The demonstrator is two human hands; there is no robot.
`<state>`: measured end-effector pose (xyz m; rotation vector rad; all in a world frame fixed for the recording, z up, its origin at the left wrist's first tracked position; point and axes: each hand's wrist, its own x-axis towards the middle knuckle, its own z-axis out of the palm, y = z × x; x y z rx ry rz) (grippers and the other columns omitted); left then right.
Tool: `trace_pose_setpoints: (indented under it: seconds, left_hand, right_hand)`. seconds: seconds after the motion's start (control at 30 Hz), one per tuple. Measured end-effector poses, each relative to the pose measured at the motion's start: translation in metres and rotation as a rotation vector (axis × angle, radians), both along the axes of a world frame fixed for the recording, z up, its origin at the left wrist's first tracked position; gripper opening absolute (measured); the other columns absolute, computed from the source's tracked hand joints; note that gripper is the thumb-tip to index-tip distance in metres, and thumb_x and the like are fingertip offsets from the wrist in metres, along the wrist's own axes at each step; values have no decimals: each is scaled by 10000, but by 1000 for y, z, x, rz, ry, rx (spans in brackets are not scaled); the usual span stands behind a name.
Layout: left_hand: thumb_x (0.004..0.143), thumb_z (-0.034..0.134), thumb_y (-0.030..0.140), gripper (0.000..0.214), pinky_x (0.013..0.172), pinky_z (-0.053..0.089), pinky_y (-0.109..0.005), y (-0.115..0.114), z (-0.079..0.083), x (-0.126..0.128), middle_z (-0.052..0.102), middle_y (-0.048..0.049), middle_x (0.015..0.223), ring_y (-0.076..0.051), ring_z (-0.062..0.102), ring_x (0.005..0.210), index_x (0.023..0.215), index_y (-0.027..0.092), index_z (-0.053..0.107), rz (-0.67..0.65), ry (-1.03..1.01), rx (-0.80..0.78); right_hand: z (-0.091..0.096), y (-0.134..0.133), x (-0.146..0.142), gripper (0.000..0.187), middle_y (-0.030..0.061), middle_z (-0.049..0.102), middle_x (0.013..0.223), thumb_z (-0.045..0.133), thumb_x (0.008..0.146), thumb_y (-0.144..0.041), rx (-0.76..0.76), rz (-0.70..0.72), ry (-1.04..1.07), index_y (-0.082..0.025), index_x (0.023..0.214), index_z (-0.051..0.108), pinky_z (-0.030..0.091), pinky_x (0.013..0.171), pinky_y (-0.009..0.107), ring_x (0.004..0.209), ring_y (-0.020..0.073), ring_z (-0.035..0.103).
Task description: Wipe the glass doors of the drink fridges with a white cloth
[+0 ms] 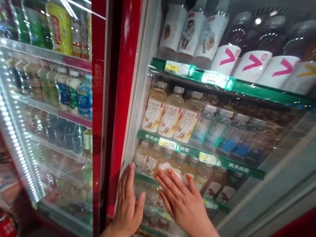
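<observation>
The left hand [128, 203] lies flat and open on the glass door [268, 178], low down, just right of the red frame [121, 91], and holds nothing. Near it to the right, the right hand [182, 203] is also spread flat against the glass. Its fingertips [160, 173] press on a small white cloth [169, 168], which lies under them at the hand's far-left end, not clenched. Behind the glass, bottles [171, 112] stand on green shelves [237, 86].
</observation>
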<state>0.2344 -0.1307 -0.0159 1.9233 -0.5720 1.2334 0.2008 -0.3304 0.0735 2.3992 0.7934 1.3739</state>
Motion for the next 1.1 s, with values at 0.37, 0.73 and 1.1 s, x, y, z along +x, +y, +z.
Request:
trace_pose_setpoints:
  seconds: [0.37,0.73,1.1]
  left_hand:
    - [1136,408,343,715,1403,180,-335,23,4,14,158,-109,1874,-197,186,1731,1785,230,128,-116,-21,-202]
    - [1138,365,400,702,1411,229,-449,10,17,15,167,-132,1869,-250,207,1729,1781,218,150,-212,-64,-243]
    - [1082,554,292,845,1423,42,-600,-19,75,29,62,-125,1879,-308,-13,1753,1785,232,90,94,-72,14]
  right_hand:
    - [-3,64,32,494,-110,424,1762,456,1136,-369,-176,80,16,-265,1603,578,-18,1440,387,1739,135,73]
    - [25,80,44,579,-58,341,1809,474,1131,-389,-40,24,-50,-215,1683,460,13,1441,433,1745,187,77]
    - [43,-15,7,783,53,349,1801,596,1074,-367,301,-303,-230,-200,1762,261,-19,1424,588,1747,272,12]
